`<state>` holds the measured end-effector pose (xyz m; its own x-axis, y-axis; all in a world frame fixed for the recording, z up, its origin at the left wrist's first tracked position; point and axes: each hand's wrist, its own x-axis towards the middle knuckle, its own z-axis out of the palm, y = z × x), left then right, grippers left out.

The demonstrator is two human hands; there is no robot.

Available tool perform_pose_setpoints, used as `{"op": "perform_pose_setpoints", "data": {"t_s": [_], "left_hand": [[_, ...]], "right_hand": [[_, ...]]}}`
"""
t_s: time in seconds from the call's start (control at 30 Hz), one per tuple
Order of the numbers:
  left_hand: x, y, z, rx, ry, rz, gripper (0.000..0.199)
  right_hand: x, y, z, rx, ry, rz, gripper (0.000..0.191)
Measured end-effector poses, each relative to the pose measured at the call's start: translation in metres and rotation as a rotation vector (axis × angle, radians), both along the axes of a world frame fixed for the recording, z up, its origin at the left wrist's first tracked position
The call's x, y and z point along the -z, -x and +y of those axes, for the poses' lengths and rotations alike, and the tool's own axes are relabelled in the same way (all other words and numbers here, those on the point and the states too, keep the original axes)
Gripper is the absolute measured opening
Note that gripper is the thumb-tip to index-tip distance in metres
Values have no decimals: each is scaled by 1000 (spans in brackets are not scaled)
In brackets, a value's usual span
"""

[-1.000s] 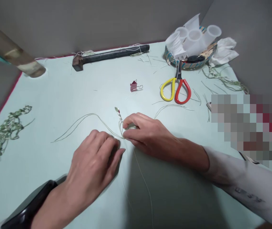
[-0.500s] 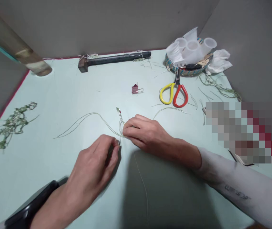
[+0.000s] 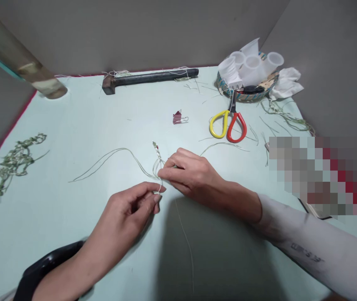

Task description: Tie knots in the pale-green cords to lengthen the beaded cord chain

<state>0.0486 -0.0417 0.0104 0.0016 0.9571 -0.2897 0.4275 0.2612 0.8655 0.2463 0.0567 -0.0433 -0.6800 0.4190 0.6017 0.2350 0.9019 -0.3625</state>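
Observation:
A short knotted piece of cord (image 3: 156, 147), green and white with a speck of red, lies on the table just beyond my hands. Loose green strands (image 3: 115, 149) curve away from it to the left. My right hand (image 3: 192, 171) is closed, pinching the cords below the knotted part against the table. White cord (image 3: 160, 184) runs from that pinch to my left hand (image 3: 134, 209), passing by its index fingertip and thumb. The left index finger is stretched forward with the thumb just under it. A thin white strand (image 3: 184, 234) trails toward me.
A hammer (image 3: 153, 78) lies at the back edge. Scissors (image 3: 228, 123) lean on a basket (image 3: 250, 95) of white plastic cups. A binder clip (image 3: 177, 118) is mid-table. Knotted green cordwork (image 3: 12, 165) lies left, and a post (image 3: 49, 85) stands at back left.
My left hand has turned and its index finger has stretched out to the right under the white cord, nearer the right hand. My right fingers have shifted slightly left.

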Motion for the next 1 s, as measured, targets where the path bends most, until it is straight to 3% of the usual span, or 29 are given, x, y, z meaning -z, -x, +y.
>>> {"op": "perform_pose_setpoints", "data": {"t_s": [0.27,0.37,0.47,0.53,0.6,0.67,0.77,0.83,0.9,1.0], "left_hand": [[-4,5,3,134,-79,103,38],[-22,16,11,176,-91,145,38],[-49,27,39,303,-133,196,33],[-64,32,65,509,-372,415,36],[-70,35,87,437,-654,591,30],[-65,38,97,280,-787,627,27],[-38,42,81,102,-918,670,23],[-16,44,60,150,-931,653,19],[3,41,42,285,-925,603,19],[20,32,36,375,-902,569,29]], "right_hand": [[5,-2,5,-84,-6,-88,35],[6,-3,6,-89,27,-115,36],[3,-2,6,-81,88,-126,31],[1,-1,6,-80,139,-112,28],[-1,1,6,-71,201,-83,27],[-1,3,7,-47,271,-44,25],[-2,4,7,-5,368,18,20],[-4,3,6,12,418,47,18],[-6,3,5,25,454,63,17],[-8,2,4,31,478,68,17]]}}
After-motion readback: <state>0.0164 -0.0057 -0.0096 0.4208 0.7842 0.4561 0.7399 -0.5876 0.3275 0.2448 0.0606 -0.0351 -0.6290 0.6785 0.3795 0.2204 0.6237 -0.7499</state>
